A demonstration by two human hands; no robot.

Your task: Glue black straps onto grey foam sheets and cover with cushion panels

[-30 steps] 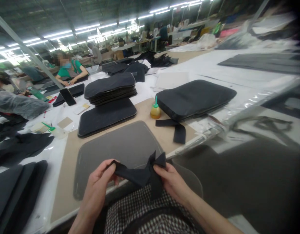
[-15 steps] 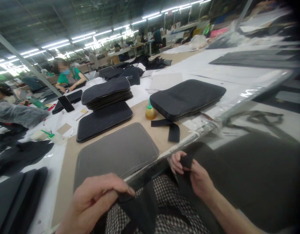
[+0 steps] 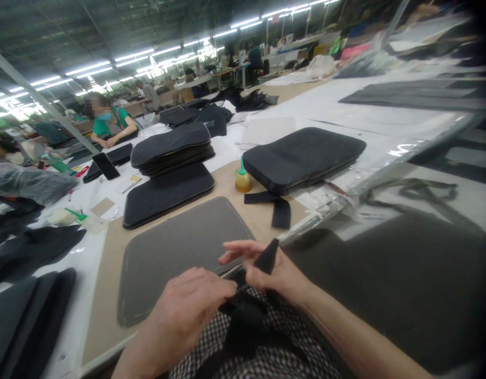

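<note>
Above my lap, my left hand (image 3: pixel 191 300) pinches a black fabric strip (image 3: pixel 246 316) near its upper part. Close beside it, my right hand (image 3: pixel 266 266) has the strip between thumb and fingers, and a short end stands up past the thumb. Some of its fingers stretch out over the table edge. The lower part of the strip hangs in folds over the checked cloth (image 3: pixel 203 352) on my lap. Just beyond my hands lies a flat grey panel with rounded corners (image 3: pixel 183 252) on brown board (image 3: pixel 97 316).
Behind the panel are a black panel stack (image 3: pixel 172 150), black panels (image 3: pixel 306 158), a small bottle with a green nozzle (image 3: pixel 243 181) and a loose black strip (image 3: pixel 280 208). More dark panels (image 3: pixel 33 321) lie left. A co-worker (image 3: pixel 112 123) sits across the table.
My right hand has moved left and my left hand slightly right and up, so they are now close together. The strip between them has bunched up.
</note>
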